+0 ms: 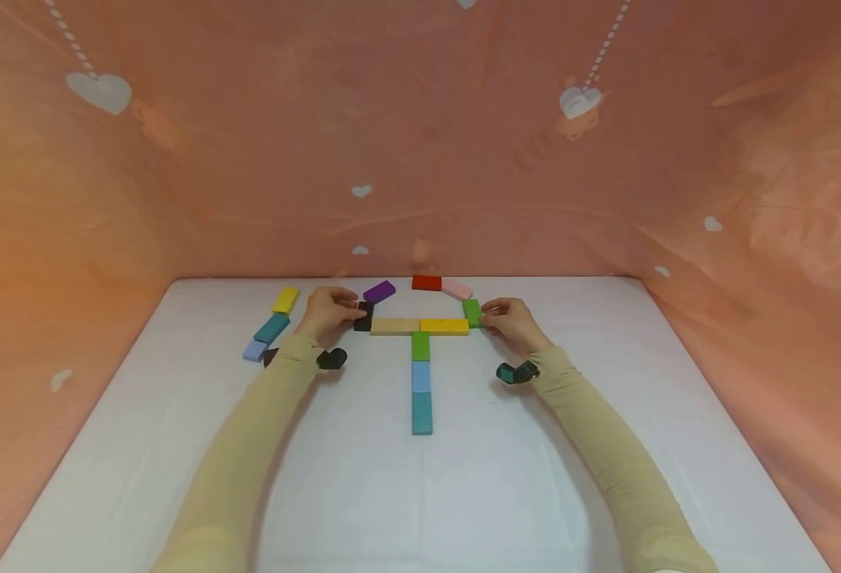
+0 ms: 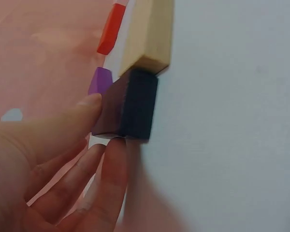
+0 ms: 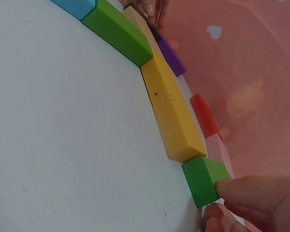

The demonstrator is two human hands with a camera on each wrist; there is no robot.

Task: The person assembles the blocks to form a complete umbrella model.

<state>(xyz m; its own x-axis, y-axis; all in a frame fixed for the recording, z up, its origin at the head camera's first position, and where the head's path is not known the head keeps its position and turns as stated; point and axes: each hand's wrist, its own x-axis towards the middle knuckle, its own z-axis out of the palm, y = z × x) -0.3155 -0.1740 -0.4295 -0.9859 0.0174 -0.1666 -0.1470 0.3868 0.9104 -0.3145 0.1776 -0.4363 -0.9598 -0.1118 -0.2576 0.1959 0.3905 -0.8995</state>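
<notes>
My left hand (image 1: 330,312) pinches a black block (image 1: 364,317), its thumb on one face and a fingertip at the outer end. The black block meets the left end of a plain wooden block (image 1: 395,327). On the other side, my right hand (image 1: 511,321) grips a green block (image 1: 473,313) between thumb and fingers, at the right end of a yellow block (image 1: 445,327). A purple block (image 1: 379,292) lies just beyond the black one. Past the green one are a pink block (image 1: 457,288) and a red block (image 1: 426,282), touching each other.
Below the wooden-and-yellow row runs a column of a green block (image 1: 421,346), a light blue block (image 1: 421,376) and a teal block (image 1: 422,413). Left of my left hand lie a yellow block (image 1: 286,301), a teal block (image 1: 272,328) and a light blue block (image 1: 255,351).
</notes>
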